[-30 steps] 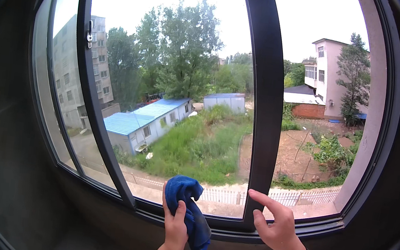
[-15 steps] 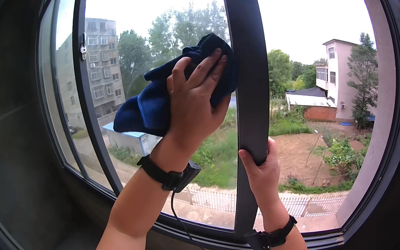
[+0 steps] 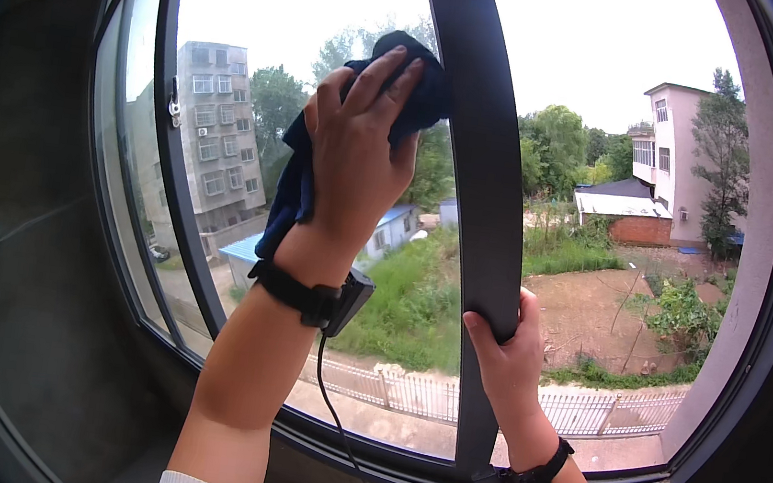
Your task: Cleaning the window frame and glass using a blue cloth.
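Observation:
A dark blue cloth (image 3: 432, 93) lies bunched against the window pane (image 3: 407, 312), near the pane's upper right side. My left hand (image 3: 354, 155) presses it to the glass with fingers pointing up, and a loose end hangs down past the wrist. The palm side and part of the cloth are hidden behind that hand. Lower and to the right, my right hand (image 3: 512, 358) grips the edge of the dark upright window frame bar (image 3: 480, 147), thumb on the near face and fingers round its right side.
Black straps with small boxes circle both wrists; a cable (image 3: 329, 399) trails from the left one. A latch (image 3: 175, 104) sits on the left upright. The window track (image 3: 359, 465) runs along the bottom. Right of the bar, the opening shows a yard and fence (image 3: 616, 415).
My left hand and the cloth have moved up and left along the pane, and the cloth looks narrower. My right hand keeps its hold on the frame bar. The view has shifted slightly.

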`<state>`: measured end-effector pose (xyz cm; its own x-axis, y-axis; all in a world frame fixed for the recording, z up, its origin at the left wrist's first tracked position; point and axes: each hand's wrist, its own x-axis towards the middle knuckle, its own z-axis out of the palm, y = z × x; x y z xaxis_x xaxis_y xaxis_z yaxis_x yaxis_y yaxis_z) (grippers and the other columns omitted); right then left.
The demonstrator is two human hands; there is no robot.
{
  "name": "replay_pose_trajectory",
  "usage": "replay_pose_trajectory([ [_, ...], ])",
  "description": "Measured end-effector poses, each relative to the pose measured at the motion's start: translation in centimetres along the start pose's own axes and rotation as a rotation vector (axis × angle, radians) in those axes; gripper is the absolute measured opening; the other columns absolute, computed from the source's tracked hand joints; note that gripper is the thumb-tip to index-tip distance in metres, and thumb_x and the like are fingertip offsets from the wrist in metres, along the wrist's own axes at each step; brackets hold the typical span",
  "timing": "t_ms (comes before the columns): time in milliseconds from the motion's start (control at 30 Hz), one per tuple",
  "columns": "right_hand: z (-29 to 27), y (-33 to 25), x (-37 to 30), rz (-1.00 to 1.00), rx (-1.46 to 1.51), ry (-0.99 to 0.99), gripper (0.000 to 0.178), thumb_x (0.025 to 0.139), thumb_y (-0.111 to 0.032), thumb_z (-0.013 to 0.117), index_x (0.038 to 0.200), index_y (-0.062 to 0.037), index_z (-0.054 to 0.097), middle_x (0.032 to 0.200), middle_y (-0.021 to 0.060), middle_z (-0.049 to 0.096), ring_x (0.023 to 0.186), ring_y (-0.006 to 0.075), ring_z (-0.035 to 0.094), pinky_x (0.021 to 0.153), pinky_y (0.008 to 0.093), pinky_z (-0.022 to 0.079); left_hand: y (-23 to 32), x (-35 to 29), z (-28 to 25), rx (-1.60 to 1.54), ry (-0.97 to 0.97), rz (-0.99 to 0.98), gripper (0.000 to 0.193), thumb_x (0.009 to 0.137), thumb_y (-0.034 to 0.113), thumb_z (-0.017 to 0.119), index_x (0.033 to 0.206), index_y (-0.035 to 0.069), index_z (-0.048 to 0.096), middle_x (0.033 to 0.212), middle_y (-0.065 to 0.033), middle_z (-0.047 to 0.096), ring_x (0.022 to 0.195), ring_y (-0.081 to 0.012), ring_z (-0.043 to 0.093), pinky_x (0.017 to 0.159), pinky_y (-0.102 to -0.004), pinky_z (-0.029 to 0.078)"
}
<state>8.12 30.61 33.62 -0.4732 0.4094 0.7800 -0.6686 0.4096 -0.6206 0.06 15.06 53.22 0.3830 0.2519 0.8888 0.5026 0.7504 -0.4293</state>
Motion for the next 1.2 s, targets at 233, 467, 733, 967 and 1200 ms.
replay_pose_trajectory([
  [233,-0.2,-0.1,0.0,-0.024,0.033,-0.007,0.05,0.087,-0.035,0.076,0.118,-0.0052,0.051,0.086,0.0158,0.071,0.078,0.0328,0.072,0.067,0.0374,0.054,-7.6,13.3,2.2,-0.012,0.13,-0.101,0.034,0.088,0.029,0.069,0.119,0.014,0.072,0.121,-0.0058,0.069,0.12,-0.0306,0.054,0.106,-0.0445,0.037],
  [467,-0.1,-0.2,0.0,-0.029,-0.003,0.004,0.05,0.086,-0.033,0.077,0.118,-0.0048,0.051,0.086,0.0167,0.071,0.079,0.0339,0.072,0.067,0.0382,0.054,3.0,-6.4,-3.4,-0.157,-0.251,-0.04,0.057,0.071,0.009,0.074,0.128,0.009,0.065,0.143,-0.0043,0.054,0.123,-0.0353,0.043,0.109,-0.0466,0.032],
  [733,-0.1,-0.4,-0.1,0.009,-0.015,0.022,0.05,0.084,-0.028,0.078,0.119,-0.0046,0.051,0.089,0.0168,0.071,0.082,0.0334,0.072,0.069,0.0381,0.054,4.3,-13.3,-7.2,-0.115,-0.378,0.38,0.061,0.07,0.021,0.07,0.13,0.029,0.065,0.148,0.0046,0.049,0.132,-0.0309,0.038,0.112,-0.0519,0.03],
  [967,-0.1,0.0,0.0,-0.002,0.005,-0.002,0.049,0.085,-0.03,0.077,0.118,-0.0046,0.051,0.088,0.0159,0.071,0.08,0.032,0.072,0.069,0.0372,0.054,-2.7,-4.9,-1.9,-0.193,-0.284,0.146,0.064,0.071,0.007,0.073,0.132,0.02,0.061,0.156,-0.0068,0.039,0.147,-0.0411,0.025,0.12,-0.0509,0.028],
  [1200,-0.1,0.1,0.0,-0.014,0.059,-0.02,0.048,0.087,-0.032,0.076,0.118,-0.0045,0.051,0.087,0.0149,0.071,0.079,0.031,0.071,0.069,0.0362,0.054,-17.1,6.5,1.2,0.105,0.065,-0.581,0.048,0.093,0.033,0.064,0.132,0.006,0.06,0.135,-0.0143,0.06,0.132,-0.0329,0.05,0.121,-0.043,0.026],
])
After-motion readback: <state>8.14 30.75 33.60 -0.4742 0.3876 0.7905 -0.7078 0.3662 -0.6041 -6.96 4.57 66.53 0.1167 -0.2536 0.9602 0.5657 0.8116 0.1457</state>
